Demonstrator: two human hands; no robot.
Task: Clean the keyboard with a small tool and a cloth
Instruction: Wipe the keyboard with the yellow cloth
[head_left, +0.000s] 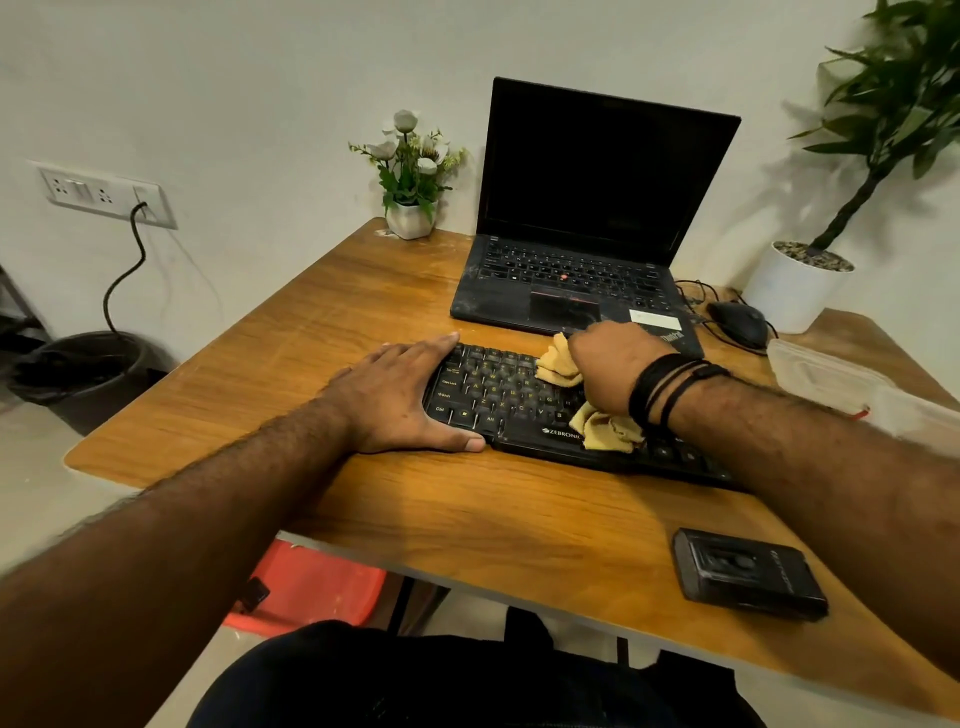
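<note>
A black keyboard (498, 395) lies across the middle of the wooden desk (363, 291). My left hand (400, 395) rests flat on the desk with its fingers against the keyboard's left end and the thumb along its front edge. My right hand (608, 369) presses a crumpled yellow cloth (608, 428) onto the keys around the keyboard's middle; cloth shows on both sides of the hand. The right part of the keyboard is hidden under my forearm. I see no small tool in either hand.
An open black laptop (582, 249) stands just behind the keyboard, with a black mouse (740, 322) and a clear plastic box (826, 374) to its right. A small black case (748, 574) lies near the desk's front edge. Potted plants stand at the back.
</note>
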